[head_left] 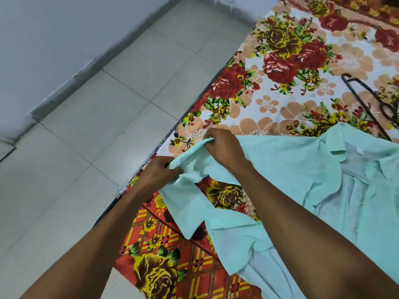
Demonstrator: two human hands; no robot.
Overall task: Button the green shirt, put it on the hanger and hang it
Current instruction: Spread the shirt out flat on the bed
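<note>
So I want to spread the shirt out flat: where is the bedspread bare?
Bare bedspread lies beyond the hands, between the bed's floor-side edge and the hanger. The near right is crowded: the green shirt covers it, bunched under the left hand and right hand.

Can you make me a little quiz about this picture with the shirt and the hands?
1. True or false: the black hanger is already inside the green shirt.
2. What are the left hand and right hand gripping? A) the hanger B) an edge of the shirt C) the floor tiles
3. Fill in: the shirt lies on a ____ bedsheet.

Key
1. False: it lies beside the shirt.
2. B
3. flowery
</note>
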